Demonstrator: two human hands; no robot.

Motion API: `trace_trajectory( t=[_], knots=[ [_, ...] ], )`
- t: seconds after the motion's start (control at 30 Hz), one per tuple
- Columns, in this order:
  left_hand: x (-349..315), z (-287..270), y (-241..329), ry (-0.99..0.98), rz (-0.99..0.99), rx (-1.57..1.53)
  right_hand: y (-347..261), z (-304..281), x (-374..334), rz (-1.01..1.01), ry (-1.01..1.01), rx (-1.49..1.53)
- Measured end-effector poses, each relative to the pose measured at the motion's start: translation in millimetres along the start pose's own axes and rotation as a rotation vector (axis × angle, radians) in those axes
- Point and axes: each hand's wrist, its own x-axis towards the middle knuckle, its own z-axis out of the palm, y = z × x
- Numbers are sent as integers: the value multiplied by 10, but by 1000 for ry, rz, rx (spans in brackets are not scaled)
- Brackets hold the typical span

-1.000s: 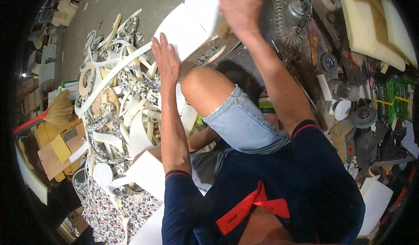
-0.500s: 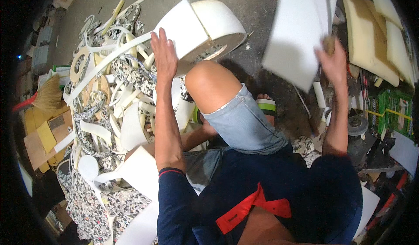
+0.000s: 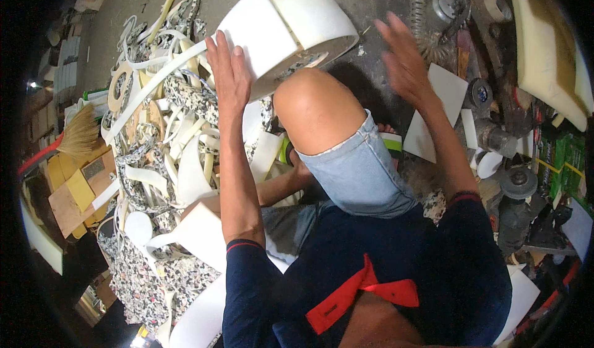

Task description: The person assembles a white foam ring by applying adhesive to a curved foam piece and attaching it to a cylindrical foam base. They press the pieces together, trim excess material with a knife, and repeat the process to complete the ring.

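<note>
Left of the right hand (image 3: pixel 405 60), open floor (image 3: pixel 372 8) reaches the white foam (image 3: pixel 318 18); the knee (image 3: pixel 318 103) obstructs bodyward, coiled hose (image 3: pixel 417 2) beyond.

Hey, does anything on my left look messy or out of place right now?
Yes, the heap of foam-like scraps. Curled strips and odd-shaped pieces lie jumbled together, and one long white strip trails across them toward your left hand, which makes it look untidy.
</note>
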Motion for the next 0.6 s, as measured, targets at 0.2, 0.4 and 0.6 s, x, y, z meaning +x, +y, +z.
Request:
trace_trajectory(
  t=[0.2, 0.4, 0.6],
  knots=[
    [151, 138, 355, -60, 73, 49, -299, 914, 892, -217, 117, 123],
    [125, 220, 483, -96, -13, 268, -446, 851, 916, -143, 57, 77],
    [107, 194, 442, -75, -4, 275, -571, 791, 978, -140, -34, 66]
  ],
)
